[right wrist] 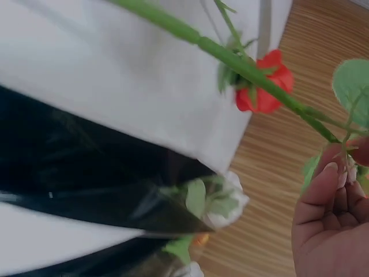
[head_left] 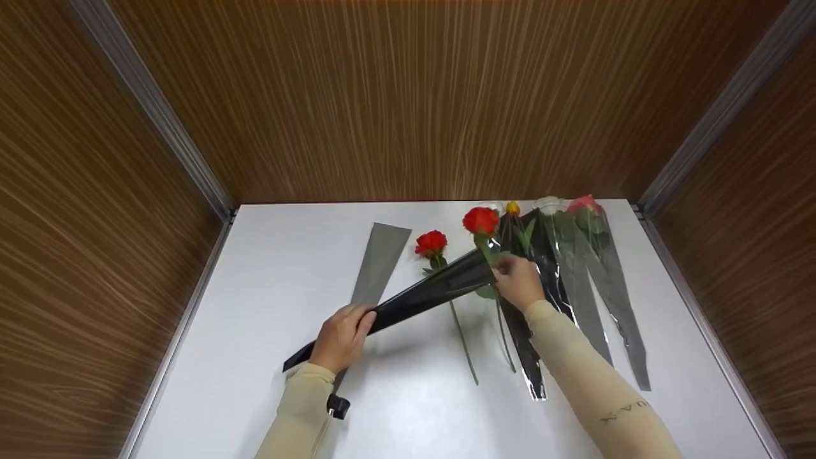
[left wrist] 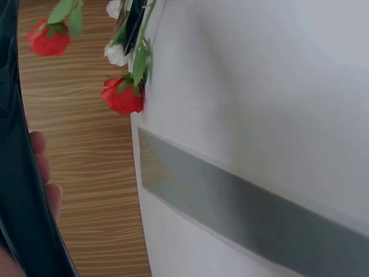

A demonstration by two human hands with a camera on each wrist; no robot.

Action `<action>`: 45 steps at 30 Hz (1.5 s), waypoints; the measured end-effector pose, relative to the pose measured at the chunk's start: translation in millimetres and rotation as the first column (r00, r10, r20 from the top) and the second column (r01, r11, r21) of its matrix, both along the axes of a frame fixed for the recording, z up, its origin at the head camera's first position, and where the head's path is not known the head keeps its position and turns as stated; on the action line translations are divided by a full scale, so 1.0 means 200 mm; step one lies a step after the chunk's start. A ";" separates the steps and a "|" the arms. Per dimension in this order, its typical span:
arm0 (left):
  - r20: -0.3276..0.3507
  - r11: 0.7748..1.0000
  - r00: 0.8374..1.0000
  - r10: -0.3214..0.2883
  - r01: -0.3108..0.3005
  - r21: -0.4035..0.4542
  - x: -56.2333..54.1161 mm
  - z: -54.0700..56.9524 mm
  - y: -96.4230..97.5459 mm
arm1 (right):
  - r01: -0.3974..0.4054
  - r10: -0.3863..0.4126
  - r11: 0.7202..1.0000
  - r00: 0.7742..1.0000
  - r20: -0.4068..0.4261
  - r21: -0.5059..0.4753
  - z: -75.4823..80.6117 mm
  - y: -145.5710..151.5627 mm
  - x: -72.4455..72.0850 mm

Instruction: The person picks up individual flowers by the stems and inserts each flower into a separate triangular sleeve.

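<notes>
My left hand (head_left: 342, 338) grips a long black flower sleeve (head_left: 433, 290), its fingers around the narrower lower part. In the left wrist view, the black sleeve (left wrist: 26, 167) runs along the left edge past the curled fingers (left wrist: 41, 158). My right hand (head_left: 519, 280) pinches the stem of a red rose (head_left: 480, 220) just below its bloom, beside the sleeve's wide end. The right wrist view shows the green stem (right wrist: 248, 69) reaching the fingertips; that rose's bloom is out of this view. Whether the stem is inside the sleeve, I cannot tell. A second red rose (head_left: 431, 243) lies behind the sleeve.
A flat grey sleeve (head_left: 382, 255) lies on the white table (head_left: 268, 268) at left. To the right lie wrapped flowers: a yellow one (head_left: 512, 208), a white rose (head_left: 549, 205) and a pink rose (head_left: 585, 204), in black and grey sleeves. Wood-grain panels (head_left: 408, 102) enclose the table.
</notes>
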State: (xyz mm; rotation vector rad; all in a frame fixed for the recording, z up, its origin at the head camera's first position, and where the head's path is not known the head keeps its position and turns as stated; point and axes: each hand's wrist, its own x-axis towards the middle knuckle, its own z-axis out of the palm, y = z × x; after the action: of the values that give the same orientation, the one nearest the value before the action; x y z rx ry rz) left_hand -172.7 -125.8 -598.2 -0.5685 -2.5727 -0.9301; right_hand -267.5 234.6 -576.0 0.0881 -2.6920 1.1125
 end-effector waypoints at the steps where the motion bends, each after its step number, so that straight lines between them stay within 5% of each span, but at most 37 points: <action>1: 0.003 1.000 1.000 0.001 -0.001 -0.003 -0.01 0.00 0.00 | 0.003 -0.003 1.000 1.000 -0.022 -0.008 0.01 0.01 0.00; 5: -0.003 1.000 1.000 0.003 -0.003 -0.001 -0.03 0.00 0.00 | 0.020 -0.024 0.999 0.996 -0.087 -0.048 0.05 0.06 0.00; 23: -0.064 1.000 0.998 -0.021 0.020 -0.025 -0.14 0.04 0.03 | 0.102 -0.135 0.965 0.984 -0.121 -0.241 0.22 0.20 0.02; 28: -0.081 0.999 0.996 -0.042 0.040 -0.032 -0.17 0.05 0.01 | 0.111 -0.167 0.895 0.982 -0.094 -0.432 0.27 0.24 0.05; 36: -0.049 0.999 0.999 -0.013 0.010 -0.053 -0.19 0.04 -0.04 | 0.080 -0.145 0.685 0.989 -0.028 -0.724 0.38 0.27 0.10; 45: -0.124 0.990 0.992 0.004 -0.022 -0.138 -0.20 0.02 -0.09 | 0.098 -0.247 0.589 0.967 -0.064 -0.802 0.43 0.32 0.13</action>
State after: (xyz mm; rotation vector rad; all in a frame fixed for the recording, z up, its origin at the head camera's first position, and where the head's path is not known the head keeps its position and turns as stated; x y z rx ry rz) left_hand -213.2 -144.1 -594.7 -0.6261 -2.5397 -0.6920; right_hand -242.3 298.6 -489.9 -0.2223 -1.7626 2.0083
